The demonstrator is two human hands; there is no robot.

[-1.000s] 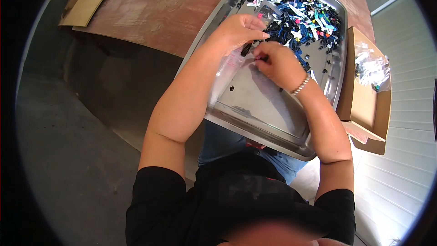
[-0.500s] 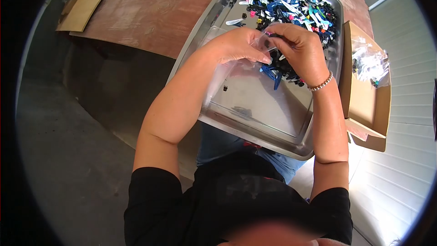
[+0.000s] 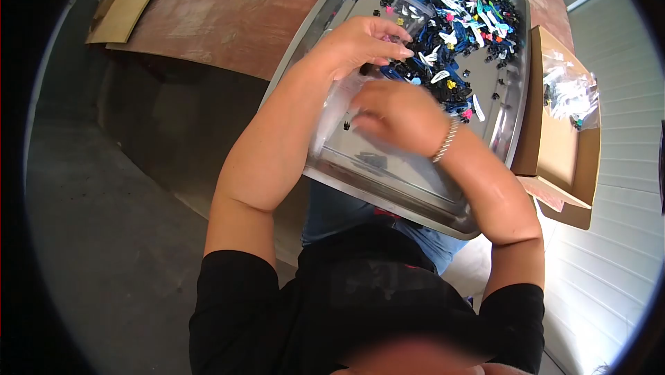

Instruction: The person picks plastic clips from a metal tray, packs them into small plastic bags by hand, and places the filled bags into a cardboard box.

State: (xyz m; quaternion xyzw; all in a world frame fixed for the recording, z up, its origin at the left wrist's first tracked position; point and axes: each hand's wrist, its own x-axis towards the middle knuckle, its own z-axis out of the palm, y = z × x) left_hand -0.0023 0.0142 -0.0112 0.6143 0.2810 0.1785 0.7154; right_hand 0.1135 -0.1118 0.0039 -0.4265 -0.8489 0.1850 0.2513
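Observation:
My left hand is closed on a small clear plastic bag, which sticks out past its fingers over the pile. Small hair clips in black, blue, white and bright colours lie heaped across the far part of a metal tray. Nearer to me, my right hand is low over the tray, its fingers bent and smeared by motion. Beside its fingertips are clear plastic bags lying along the tray's left side. Whether those fingers touch the bags or hold anything is unclear.
The tray rests on a reddish wooden table. To its right stands an open cardboard box with filled clear bags inside. A single black clip lies near the bags. A curved wooden board is at the far left.
My right hand has left the bag beside my left hand and swung down and left toward the flat bags. The left hand has shifted slightly up and left, keeping its bag.

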